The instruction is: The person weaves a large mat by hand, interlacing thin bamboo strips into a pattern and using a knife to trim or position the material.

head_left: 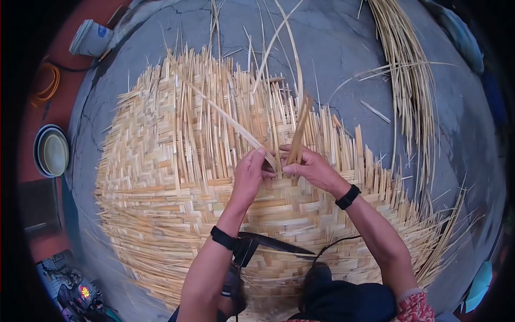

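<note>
A large woven mat of pale bamboo-like strips lies under both of my hands, with loose strip ends standing out along its far edge. My left hand is closed, pinching a pale flat strip that slants up and to the left over the weave. Just to the right, my right hand grips a browner strip, which points away from me. The fingertips of both hands are close together above the weave, partly hiding the strip ends there. Nearer me, a dark pointed blade rests on the mat.
A thick bundle of long strips lies at the far right on the grey ground. On the left stand a white bucket, nested basins and a coil of orange cord. My feet are on the mat's near side.
</note>
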{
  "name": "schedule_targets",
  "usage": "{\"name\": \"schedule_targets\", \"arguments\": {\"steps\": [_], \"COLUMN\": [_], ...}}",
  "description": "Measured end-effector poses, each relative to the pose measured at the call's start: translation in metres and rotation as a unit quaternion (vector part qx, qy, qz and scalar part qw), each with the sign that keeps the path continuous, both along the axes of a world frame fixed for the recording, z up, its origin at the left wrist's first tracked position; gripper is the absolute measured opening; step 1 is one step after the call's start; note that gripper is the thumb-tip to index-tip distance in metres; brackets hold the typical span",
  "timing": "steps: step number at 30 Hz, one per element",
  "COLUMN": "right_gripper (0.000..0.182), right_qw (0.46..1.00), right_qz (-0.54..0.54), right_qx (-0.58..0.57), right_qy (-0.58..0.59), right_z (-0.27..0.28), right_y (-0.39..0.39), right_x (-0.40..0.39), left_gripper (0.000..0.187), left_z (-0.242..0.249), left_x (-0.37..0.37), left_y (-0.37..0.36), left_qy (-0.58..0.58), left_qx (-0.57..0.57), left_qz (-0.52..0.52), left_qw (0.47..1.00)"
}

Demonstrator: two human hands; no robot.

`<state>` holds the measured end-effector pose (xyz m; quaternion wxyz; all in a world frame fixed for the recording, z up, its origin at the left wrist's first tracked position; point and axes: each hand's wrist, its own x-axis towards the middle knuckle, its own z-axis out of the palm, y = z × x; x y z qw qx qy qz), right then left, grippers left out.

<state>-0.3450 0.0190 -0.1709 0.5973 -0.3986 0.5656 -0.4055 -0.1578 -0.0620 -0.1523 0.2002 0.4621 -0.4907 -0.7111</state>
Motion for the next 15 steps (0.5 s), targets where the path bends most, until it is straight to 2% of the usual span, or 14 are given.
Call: {"name": "schedule_targets", "arguments": {"steps": [1,2,3,5,6,7,8,9,10,11,13,14,15], "right_gripper": [0.041,0.057,0.057,0.062,0.061,0.061,0.061,0.061,0.065,0.065,0.061,0.061,0.062], "right_qw": [0.997,0.971,0.971,0.909,0.911,0.909,0.929,0.943,0.939,0.939,0.974,0.971,0.951], "right_qz": [-0.03,0.074,0.076,0.076,0.079,0.074,0.031,-0.012,-0.022,-0.029,-0.123,-0.137,-0.279], "right_qx": [-0.062,-0.184,-0.183,-0.11,-0.126,-0.134,-0.166,-0.195,-0.192,-0.19,-0.163,-0.162,-0.128], "right_qy": [-0.027,0.137,0.134,0.394,0.384,0.387,0.328,0.268,0.284,0.284,0.094,0.105,0.027], "right_z": [0.0,0.003,0.009,0.043,0.029,0.014,0.0,-0.006,0.008,0.015,0.028,0.031,0.033], "right_y": [0.003,-0.003,0.004,0.014,0.026,0.035,0.045,0.053,0.056,0.061,0.07,0.074,0.073], "right_x": [0.001,-0.009,-0.009,-0.006,-0.004,-0.005,-0.006,-0.008,-0.008,-0.006,-0.013,-0.027,-0.045], "left_gripper": [0.064,0.069,0.069,0.063,0.049,0.049,0.049,0.052,0.061,0.061,0.065,0.072,0.072], "left_z": [-0.004,-0.01,-0.015,0.004,0.02,0.023,0.015,0.002,-0.018,-0.018,-0.017,0.001,0.014], "left_x": [-0.005,-0.007,-0.002,0.007,0.014,0.023,0.034,0.045,0.054,0.059,0.054,0.043,0.026], "left_y": [-0.001,-0.003,-0.004,-0.018,-0.02,-0.016,-0.005,0.006,0.016,0.025,0.027,0.028,0.032], "left_qy": [-0.013,-0.041,-0.042,-0.075,-0.175,-0.175,-0.28,-0.354,-0.331,-0.328,-0.375,-0.41,-0.397], "left_qx": [0.004,0.036,0.038,0.096,0.036,0.027,-0.264,-0.524,-0.539,-0.541,-0.617,-0.553,-0.56], "left_qz": [-0.056,-0.14,-0.137,-0.113,-0.106,-0.106,-0.184,-0.243,-0.267,-0.272,-0.336,-0.391,-0.393], "left_qw": [0.998,0.989,0.989,0.986,0.978,0.979,0.905,0.736,0.727,0.725,0.605,0.611,0.612]}}
